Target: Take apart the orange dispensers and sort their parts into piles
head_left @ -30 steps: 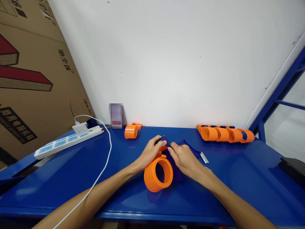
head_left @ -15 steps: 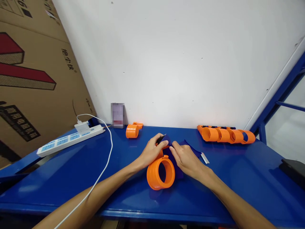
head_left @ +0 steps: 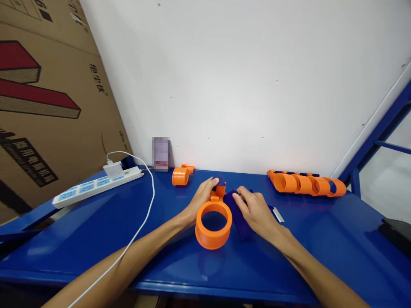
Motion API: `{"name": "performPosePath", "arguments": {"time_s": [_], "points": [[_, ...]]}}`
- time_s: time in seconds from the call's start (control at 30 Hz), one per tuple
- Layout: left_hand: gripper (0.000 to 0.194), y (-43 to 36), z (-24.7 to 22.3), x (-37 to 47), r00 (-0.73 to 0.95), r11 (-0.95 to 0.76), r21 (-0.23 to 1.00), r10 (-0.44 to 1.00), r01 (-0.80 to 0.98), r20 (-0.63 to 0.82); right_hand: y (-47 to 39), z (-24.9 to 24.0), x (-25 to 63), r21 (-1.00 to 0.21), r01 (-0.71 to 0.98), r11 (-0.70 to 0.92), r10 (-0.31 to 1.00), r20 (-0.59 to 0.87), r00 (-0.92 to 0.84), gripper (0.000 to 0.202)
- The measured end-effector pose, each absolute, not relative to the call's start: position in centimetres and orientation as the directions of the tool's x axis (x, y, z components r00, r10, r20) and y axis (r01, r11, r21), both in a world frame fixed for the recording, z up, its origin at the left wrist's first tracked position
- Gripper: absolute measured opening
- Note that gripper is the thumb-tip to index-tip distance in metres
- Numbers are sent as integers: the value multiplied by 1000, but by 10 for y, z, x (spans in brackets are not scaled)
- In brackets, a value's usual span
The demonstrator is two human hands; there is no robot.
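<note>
Grasps, with the curled fingers of the left hand, the far end of an orange plastic ring with a narrow arm; presents the open ring toward the near edge of the glossy blue table, around mid-width. Pinches, between thumb and bent fingers of the right hand, a dark blue flexible sheet, just right of the ring. Records beyond the right wrist a small white strip; at the rear, a second orange ring piece and, farther right, a row of orange plastic rings.

Reads on the large brown cardboard box, at left: 绝尘侠 with a ® mark; on its black panel: 商用电脑机箱. Cannot make out the smaller line beneath. Cannot read the pixelated upright rectangle against the white wall. Lists also a white power strip with light-blue sockets, bearing a white charger.
</note>
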State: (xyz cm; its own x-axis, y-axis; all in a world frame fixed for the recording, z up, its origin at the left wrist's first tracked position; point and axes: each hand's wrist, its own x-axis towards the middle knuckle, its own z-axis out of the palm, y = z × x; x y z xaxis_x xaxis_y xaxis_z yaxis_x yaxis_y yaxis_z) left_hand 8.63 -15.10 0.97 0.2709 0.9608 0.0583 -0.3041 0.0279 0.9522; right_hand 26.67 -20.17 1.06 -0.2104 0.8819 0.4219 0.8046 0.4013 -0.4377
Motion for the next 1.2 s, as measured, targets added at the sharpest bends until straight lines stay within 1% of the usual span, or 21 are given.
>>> {"name": "performPosePath", "arguments": {"time_s": [0.07,0.1,0.17,0.23,0.3,0.37,0.47,0.53,0.57,0.6,0.63,0.7,0.73,0.77,0.83,0.97,1.07,1.13,1.2], "points": [[37,-149,14,85,311,112,904,950,-412,24,-200,13,267,-434,818,377,891,413,-192,13],[37,-148,16,84,329,178,859,944,-480,-12,-199,15,270,-424,834,353,894,415,-167,9],[35,-143,21,82,333,299,757,936,-580,-114,-193,22,283,-409,871,272,888,456,-62,9],[35,-139,25,79,312,376,699,923,-608,-225,-186,30,303,-411,896,170,858,509,71,14],[37,-136,27,77,315,433,676,901,-597,-299,-177,35,326,-432,898,88,847,506,161,17],[40,-135,24,76,359,497,662,867,-561,-346,-169,36,346,-483,874,55,883,432,182,17],[40,-136,15,76,438,545,675,829,-497,-347,-159,28,361,-580,811,78,960,264,97,22],[41,-138,10,78,475,551,691,816,-468,-329,-155,21,361,-605,791,86,986,163,17,29],[42,-139,8,79,488,558,695,808,-453,-331,-154,18,359,-599,797,83,990,142,3,31],[44,-140,7,80,500,570,698,797,-434,-339,-154,16,356,-573,816,74,987,159,22,31],[46,-142,7,81,507,579,700,788,-418,-349,-155,15,353,-530,845,63,975,214,62,30],[47,-145,9,83,514,584,709,780,-394,-357,-158,16,347,-432,902,27,913,378,154,29],[47,-146,11,84,510,582,715,782,-387,-359,-160,18,344,-395,918,9,878,442,182,30],[46,-147,12,84,504,578,720,784,-383,-362,-162,20,343,-372,928,0,860,473,190,30],[43,-148,13,83,502,579,721,784,-380,-365,-166,24,341,-345,939,-16,882,438,176,27],[36,-145,10,83,537,590,703,771,-398,-343,-169,22,342,-242,966,-94,949,271,160,20],[32,-143,7,84,554,611,684,755,-398,-352,-169,14,343,-174,975,-136,974,157,164,17],[30,-142,6,85,542,615,687,755,-388,-369,-168,10,343,-135,979,-150,979,118,166,15],[29,-142,6,85,505,595,709,775,-378,-381,-166,9,342,-127,981,-146,977,136,163,16]]}}
